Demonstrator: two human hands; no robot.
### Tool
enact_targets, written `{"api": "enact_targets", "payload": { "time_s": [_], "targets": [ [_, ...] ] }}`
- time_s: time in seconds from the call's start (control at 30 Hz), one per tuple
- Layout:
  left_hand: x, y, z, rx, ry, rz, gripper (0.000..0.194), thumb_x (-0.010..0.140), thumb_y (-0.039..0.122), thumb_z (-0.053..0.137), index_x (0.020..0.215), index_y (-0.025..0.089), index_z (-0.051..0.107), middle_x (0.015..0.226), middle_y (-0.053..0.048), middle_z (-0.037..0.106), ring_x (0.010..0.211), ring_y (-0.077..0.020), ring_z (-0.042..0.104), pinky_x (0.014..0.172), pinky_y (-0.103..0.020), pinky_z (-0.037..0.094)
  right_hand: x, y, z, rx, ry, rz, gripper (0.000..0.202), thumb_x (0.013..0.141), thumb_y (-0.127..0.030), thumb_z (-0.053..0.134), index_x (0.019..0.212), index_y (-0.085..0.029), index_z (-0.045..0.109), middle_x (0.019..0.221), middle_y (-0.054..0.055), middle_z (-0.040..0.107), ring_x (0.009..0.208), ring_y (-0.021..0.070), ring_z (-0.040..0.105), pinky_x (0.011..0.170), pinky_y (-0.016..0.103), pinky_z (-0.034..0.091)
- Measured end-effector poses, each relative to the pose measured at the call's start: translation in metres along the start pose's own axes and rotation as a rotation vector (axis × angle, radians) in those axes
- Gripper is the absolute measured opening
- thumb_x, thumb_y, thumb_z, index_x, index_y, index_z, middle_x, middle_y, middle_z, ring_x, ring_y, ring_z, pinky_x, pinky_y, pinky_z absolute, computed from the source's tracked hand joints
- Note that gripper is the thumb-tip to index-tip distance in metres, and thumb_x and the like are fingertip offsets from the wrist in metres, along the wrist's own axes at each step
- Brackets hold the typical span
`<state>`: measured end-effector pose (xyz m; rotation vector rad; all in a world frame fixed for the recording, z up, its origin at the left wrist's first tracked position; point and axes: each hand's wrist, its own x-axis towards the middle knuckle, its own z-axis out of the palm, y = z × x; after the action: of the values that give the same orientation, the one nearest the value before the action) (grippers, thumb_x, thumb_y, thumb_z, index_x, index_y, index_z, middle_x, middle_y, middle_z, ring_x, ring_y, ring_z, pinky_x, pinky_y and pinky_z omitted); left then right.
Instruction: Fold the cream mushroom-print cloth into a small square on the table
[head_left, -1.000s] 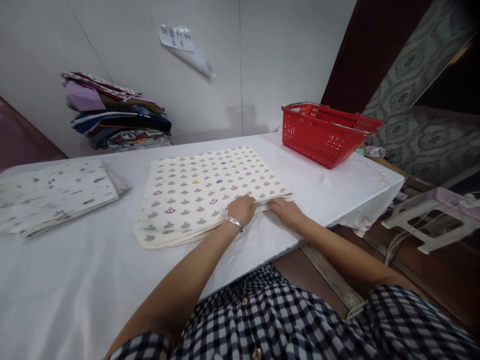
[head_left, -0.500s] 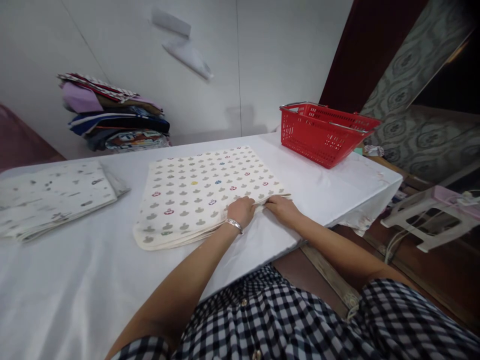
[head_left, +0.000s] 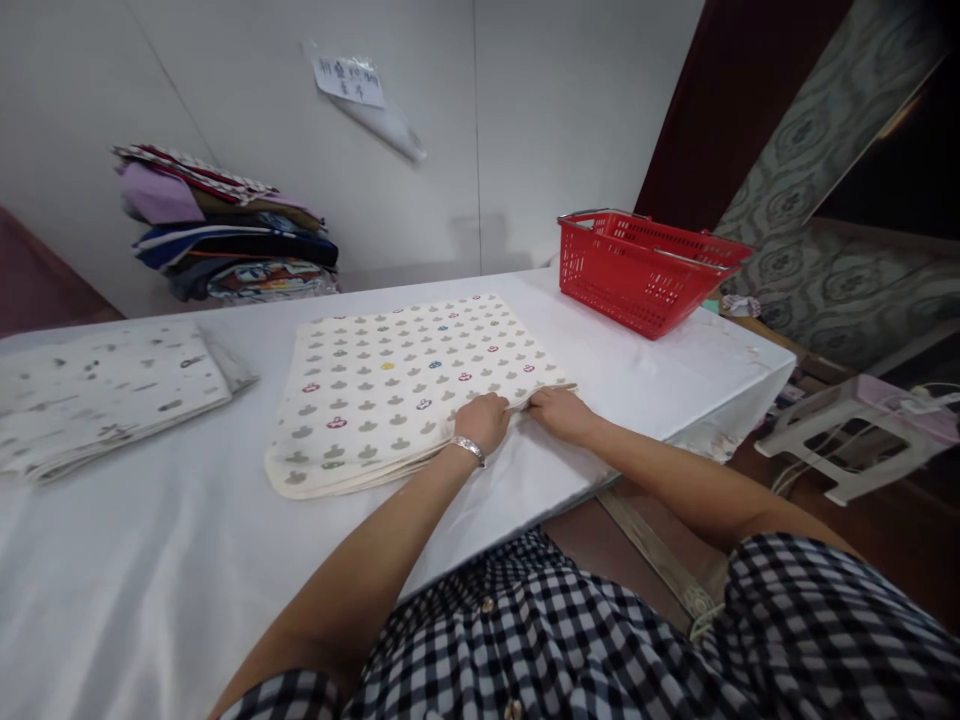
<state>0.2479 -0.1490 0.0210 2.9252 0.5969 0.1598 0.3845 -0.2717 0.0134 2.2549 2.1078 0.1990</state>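
Cream cloth, printed with rows of grey mushroom shapes and a few red, blue and yellow ones, lies folded in layers at the middle of the table, just in front of us. We note rounded corners at its near left, where several edges show one above another.

Our left hand is at the near edge of the cloth, fingers curled and closed on the layers; a silver bracelet circles its wrist. Our right hand is just beside it, close to the near right corner, with fingertips pinching the same edge. The edge rises slightly between the two hands. What the undersides of our fingers do is hidden from us.

To the left, well apart from our hands, we record a second folded cloth, white with dark marks, its layers a little uneven. Behind it, near the wall, stands a pile of folded clothes in lilac, blue and dark shades. A paper sign with handwriting hangs on that wall.

At the far right of the table we see a red plastic basket with metal handles. Beyond the table's right end is a stool with a pinkish top and pale legs.
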Motion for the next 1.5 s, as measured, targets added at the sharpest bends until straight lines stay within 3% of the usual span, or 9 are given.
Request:
{"api": "enact_targets", "payload": {
  "time_s": [0.27, 0.47, 0.63, 0.87, 1.03, 1.2, 1.37, 1.5],
  "targets": [
    [0.001, 0.000, -0.001, -0.007, -0.017, -0.020, 0.027, 0.089, 0.032, 0.037, 0.094, 0.021, 0.061, 0.099, -0.007, 0.062, 0.093, -0.0205, 0.057, 0.072, -0.030, 0.044, 0.011, 0.002, 0.006, -0.061, -0.015, -0.029, 0.026, 0.090, -0.015, 0.040, 0.088, -0.009, 0.065, 0.090, 0.012, 0.061, 0.086, 0.0199, 0.053, 0.072, 0.031, 0.036],
    [0.001, 0.001, -0.005, 0.002, 0.007, 0.009, 0.027, 0.089, 0.032, 0.037, 0.093, 0.021, 0.061, 0.098, -0.007, 0.061, 0.093, -0.0211, 0.056, 0.072, -0.031, 0.043, -0.009, -0.001, -0.010, -0.049, 0.019, -0.083, 0.028, 0.090, -0.017, 0.036, 0.093, -0.012, 0.064, 0.092, 0.010, 0.061, 0.087, 0.0191, 0.052, 0.076, 0.031, 0.037],
    [-0.002, 0.007, 0.001, 0.037, 0.009, 0.085, 0.026, 0.089, 0.028, 0.037, 0.092, 0.019, 0.061, 0.094, -0.008, 0.060, 0.092, -0.0215, 0.055, 0.070, -0.031, 0.042, -0.023, -0.004, -0.009, 0.012, 0.014, -0.071, 0.030, 0.090, -0.017, 0.035, 0.092, -0.014, 0.064, 0.091, 0.009, 0.061, 0.085, 0.0177, 0.052, 0.076, 0.031, 0.038],
    [-0.004, 0.011, -0.001, 0.133, 0.171, 0.162, 0.025, 0.090, 0.020, 0.033, 0.097, 0.019, 0.058, 0.098, -0.009, 0.056, 0.097, -0.0219, 0.050, 0.074, -0.033, 0.040, -0.021, -0.004, -0.009, -0.056, 0.102, -0.100, 0.029, 0.089, -0.015, 0.036, 0.084, -0.011, 0.064, 0.083, 0.010, 0.060, 0.080, 0.0184, 0.051, 0.072, 0.031, 0.037],
    [-0.006, 0.014, 0.014, 0.149, 0.046, 0.253, 0.022, 0.088, 0.014, 0.037, 0.094, 0.017, 0.058, 0.094, -0.009, 0.056, 0.094, -0.0214, 0.050, 0.072, -0.032, 0.040, -0.024, -0.003, -0.003, -0.038, 0.095, -0.136, 0.031, 0.090, -0.015, 0.033, 0.084, -0.013, 0.063, 0.084, 0.008, 0.060, 0.080, 0.0167, 0.050, 0.072, 0.029, 0.036],
    [-0.004, 0.012, 0.020, 0.168, 0.153, 0.235, 0.022, 0.088, 0.014, 0.037, 0.092, 0.016, 0.059, 0.094, -0.009, 0.054, 0.094, -0.0220, 0.048, 0.072, -0.033, 0.041, -0.027, -0.002, 0.003, -0.029, 0.102, -0.072, 0.030, 0.091, -0.016, 0.034, 0.082, -0.013, 0.062, 0.082, 0.006, 0.059, 0.077, 0.0157, 0.049, 0.069, 0.028, 0.035],
    [-0.009, 0.018, 0.020, 0.125, 0.080, 0.258, 0.021, 0.086, 0.013, 0.039, 0.092, 0.016, 0.059, 0.093, -0.009, 0.055, 0.093, -0.0212, 0.049, 0.073, -0.033, 0.040, -0.025, 0.001, 0.006, -0.029, 0.121, -0.120, 0.028, 0.091, -0.016, 0.034, 0.085, -0.013, 0.062, 0.084, 0.006, 0.059, 0.079, 0.0152, 0.049, 0.070, 0.027, 0.035],
    [-0.016, 0.023, 0.019, 0.094, 0.094, 0.218, 0.019, 0.082, 0.020, 0.047, 0.098, 0.016, 0.056, 0.098, -0.008, 0.055, 0.095, -0.0225, 0.049, 0.075, -0.035, 0.039, -0.025, 0.002, 0.010, -0.023, 0.127, -0.119, 0.029, 0.091, -0.017, 0.034, 0.084, -0.014, 0.062, 0.083, 0.006, 0.059, 0.078, 0.0150, 0.049, 0.069, 0.027, 0.035]
  ]
}}
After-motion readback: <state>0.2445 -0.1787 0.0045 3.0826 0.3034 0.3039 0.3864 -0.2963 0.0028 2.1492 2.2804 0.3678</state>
